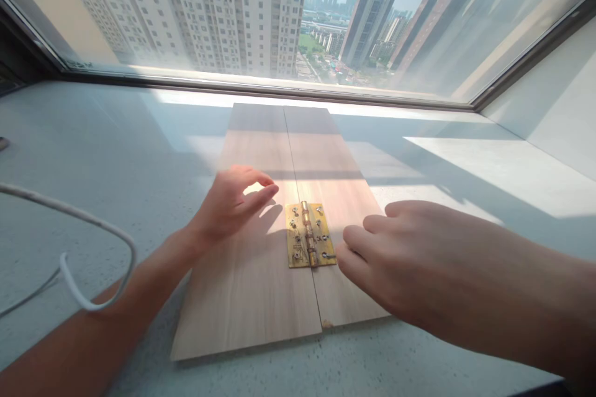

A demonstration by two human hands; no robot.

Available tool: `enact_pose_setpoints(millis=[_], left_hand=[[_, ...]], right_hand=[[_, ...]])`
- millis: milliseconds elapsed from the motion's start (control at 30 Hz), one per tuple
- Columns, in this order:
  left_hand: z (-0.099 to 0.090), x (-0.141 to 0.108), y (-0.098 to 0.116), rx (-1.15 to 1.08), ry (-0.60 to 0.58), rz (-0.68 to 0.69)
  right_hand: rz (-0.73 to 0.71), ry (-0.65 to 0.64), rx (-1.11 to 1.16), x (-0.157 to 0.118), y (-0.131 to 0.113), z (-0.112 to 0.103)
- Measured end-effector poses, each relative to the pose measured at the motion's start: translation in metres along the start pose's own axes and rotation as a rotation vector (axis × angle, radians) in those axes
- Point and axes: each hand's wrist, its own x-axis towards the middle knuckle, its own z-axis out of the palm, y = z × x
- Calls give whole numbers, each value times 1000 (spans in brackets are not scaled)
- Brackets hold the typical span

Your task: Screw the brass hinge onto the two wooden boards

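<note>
A worn brass-coloured butt hinge (308,242) lies opened flat across the seam between a left wooden board (251,298) and a right wooden board (347,198). Several screws sit in its leaves, some standing proud. My right hand (395,254) is closed beside the hinge's right leaf. A thin dark piece shows between its fingertips and the lower right hole; the curled fingers hide the rest. Over the left board, my left hand (237,201) is apart from the hinge, thumb and index fingertips brought together. Nothing shows between them.
The boards lie on a speckled pale windowsill (116,155). A white cable (107,226) loops in front of my left forearm. Behind the boards runs a dark window frame (261,88), with tall buildings outside. A white wall (559,80) stands at the right.
</note>
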Motion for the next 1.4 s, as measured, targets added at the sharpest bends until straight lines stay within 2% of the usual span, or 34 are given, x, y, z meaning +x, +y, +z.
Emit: enact_pose_setpoints(millis=[67,133,200,333,433,533,600,667,733,833,867,967,1033,1067,1133,1200,1267,1333,1400], left_hand=[[-5,-10,-23,175,157,-90],[-6,-17,-37,179,275,-165],[-5,-22,-43,129,337,-214],[-3,-23,-41,-50,397,-208],[-3,-23,-39,-130,435,-181],[-2,-23,-40,-146,440,-166],[-2,-22,-41,-157,443,-174],[-2,-22,-41,-168,438,-186],[-3,-22,-42,-178,431,-204],[-3,-22,-42,-181,436,-225],[-3,-22,-42,-181,440,-229],[-3,-22,-42,-184,449,-238],[-3,-22,-41,-188,452,-244],[-3,-21,-41,-190,452,-245],[-3,-21,-41,-191,454,-244],[-3,-21,-41,-190,456,-248],[-2,-21,-41,-185,457,-257],[-2,-21,-42,-179,457,-262],[-3,-21,-42,-175,459,-263]], right_hand=[[-29,-84,-99,7,-4,-1],[-63,-170,-157,13,-9,1],[-88,-225,-159,16,-13,4],[-56,-233,-86,22,-16,11],[70,-328,6,30,-15,12],[312,-460,70,38,-13,10],[505,-466,103,41,-13,9],[588,-437,135,39,-14,9],[490,-393,109,34,-18,11],[179,-277,-84,26,-30,20],[118,-256,-162,24,-34,24],[50,-290,-243,26,-42,30],[122,-395,-159,33,-39,28],[201,-462,-96,38,-36,26],[447,-593,34,48,-27,20],[681,-655,175,56,-19,16],[823,-683,318,57,-16,13],[824,-677,343,54,-18,12],[625,-632,209,47,-21,13]])
